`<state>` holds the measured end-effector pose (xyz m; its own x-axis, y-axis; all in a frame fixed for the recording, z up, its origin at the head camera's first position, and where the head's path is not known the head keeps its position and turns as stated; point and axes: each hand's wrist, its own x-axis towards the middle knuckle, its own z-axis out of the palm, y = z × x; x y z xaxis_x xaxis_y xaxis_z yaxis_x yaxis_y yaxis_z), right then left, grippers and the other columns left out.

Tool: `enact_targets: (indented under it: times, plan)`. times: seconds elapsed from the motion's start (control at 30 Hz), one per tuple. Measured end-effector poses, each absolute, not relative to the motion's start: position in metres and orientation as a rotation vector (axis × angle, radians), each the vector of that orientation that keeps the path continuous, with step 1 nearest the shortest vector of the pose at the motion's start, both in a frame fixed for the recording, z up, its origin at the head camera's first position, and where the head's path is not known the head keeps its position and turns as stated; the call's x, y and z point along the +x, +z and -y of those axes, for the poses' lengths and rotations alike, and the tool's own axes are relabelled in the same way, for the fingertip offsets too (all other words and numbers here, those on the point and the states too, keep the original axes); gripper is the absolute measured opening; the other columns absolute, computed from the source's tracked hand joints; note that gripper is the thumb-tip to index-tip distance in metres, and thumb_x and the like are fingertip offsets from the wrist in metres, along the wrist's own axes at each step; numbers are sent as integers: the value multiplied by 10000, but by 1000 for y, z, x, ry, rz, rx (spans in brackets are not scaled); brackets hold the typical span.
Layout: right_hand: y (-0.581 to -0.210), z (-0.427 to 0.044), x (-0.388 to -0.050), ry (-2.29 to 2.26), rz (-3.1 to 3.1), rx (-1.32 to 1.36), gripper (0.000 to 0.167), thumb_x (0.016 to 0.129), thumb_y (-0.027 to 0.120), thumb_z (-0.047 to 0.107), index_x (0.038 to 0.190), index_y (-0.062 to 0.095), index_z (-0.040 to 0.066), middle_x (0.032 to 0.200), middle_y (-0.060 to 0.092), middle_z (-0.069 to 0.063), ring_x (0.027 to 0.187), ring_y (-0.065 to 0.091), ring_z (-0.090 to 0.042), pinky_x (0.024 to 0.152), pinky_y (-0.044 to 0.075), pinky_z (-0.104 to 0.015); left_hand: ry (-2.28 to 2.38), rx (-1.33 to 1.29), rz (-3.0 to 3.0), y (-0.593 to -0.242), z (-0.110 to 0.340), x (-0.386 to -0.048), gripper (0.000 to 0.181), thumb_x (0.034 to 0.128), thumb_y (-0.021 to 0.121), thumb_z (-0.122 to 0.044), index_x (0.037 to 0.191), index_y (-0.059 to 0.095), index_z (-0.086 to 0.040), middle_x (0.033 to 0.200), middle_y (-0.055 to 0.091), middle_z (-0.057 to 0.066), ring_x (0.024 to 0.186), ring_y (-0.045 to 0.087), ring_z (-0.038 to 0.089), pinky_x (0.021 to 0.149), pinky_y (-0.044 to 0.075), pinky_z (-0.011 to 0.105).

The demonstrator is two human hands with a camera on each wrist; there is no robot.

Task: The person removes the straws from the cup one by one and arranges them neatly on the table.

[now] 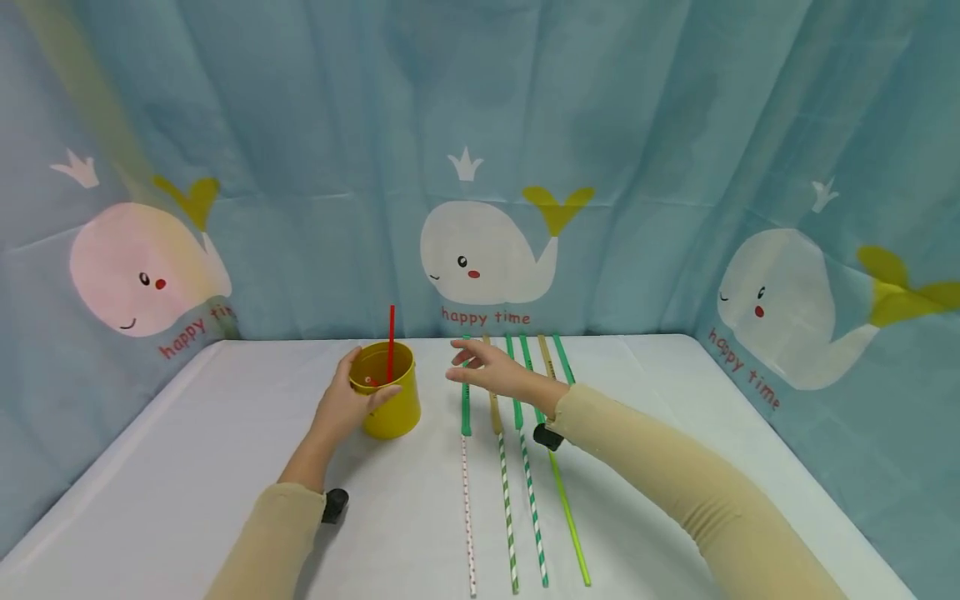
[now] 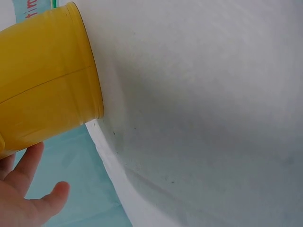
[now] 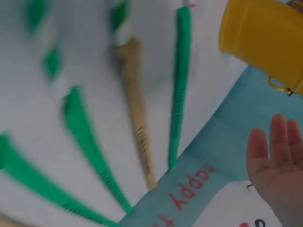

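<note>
A yellow bucket [image 1: 392,410] stands on the white table, with a red straw [image 1: 391,343] leaning upright inside it. My left hand [image 1: 347,406] grips the bucket's left side at the rim, the thumb across the front. In the left wrist view, fingertips [image 2: 33,153] touch the bucket wall [image 2: 47,71]. My right hand [image 1: 491,369] hovers above the far ends of a row of straws, its fingers loosely extended and holding nothing. A red-dotted straw [image 1: 468,517], two green-striped straws [image 1: 507,517] and a lime-green straw [image 1: 570,517] lie lengthwise, apart from each other.
Green paper sleeves [image 3: 179,90] and brown ones [image 3: 137,113] lie at the straws' far ends, against the curtain side. A blue curtain [image 1: 637,125] with whale prints surrounds the table [image 1: 187,483] at the back and sides. The bucket has a metal handle loop [image 3: 279,86].
</note>
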<state>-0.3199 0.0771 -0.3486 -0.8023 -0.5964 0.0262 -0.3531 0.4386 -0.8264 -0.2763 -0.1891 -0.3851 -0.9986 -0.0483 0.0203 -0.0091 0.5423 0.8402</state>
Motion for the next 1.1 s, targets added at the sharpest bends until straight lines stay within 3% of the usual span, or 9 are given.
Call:
enact_targets:
  times: [0.37, 0.77, 1.1]
  plan:
    - [-347, 1, -346, -1461, -2378, -649, 708, 933, 663, 325, 1508, 331, 78, 1398, 520, -121, 1278, 489, -269, 1031, 431, -423, -1498, 19, 2681, -388, 191, -276, 1119, 805, 723, -553, 1558, 33, -97, 1535, 243, 219, 1358, 303, 407, 1099, 294, 552]
    - [-350, 44, -364, -1481, -2495, -436, 754, 855, 765, 252, 1480, 385, 68, 1303, 579, -177, 1171, 573, -298, 988, 471, -405, -1399, 52, 2735, -387, 191, -275, 1090, 807, 703, -581, 1562, 64, -122, 1538, 255, 227, 1362, 308, 427, 1076, 318, 568]
    - [-350, 48, -361, -1573, -2537, -456, 586, 896, 713, 144, 1428, 480, 66, 1204, 645, -152, 1088, 626, -264, 915, 519, -337, -1385, 70, 2741, -388, 192, -275, 1147, 762, 703, -648, 1567, 66, -138, 1543, 258, 219, 1355, 315, 429, 1066, 328, 581]
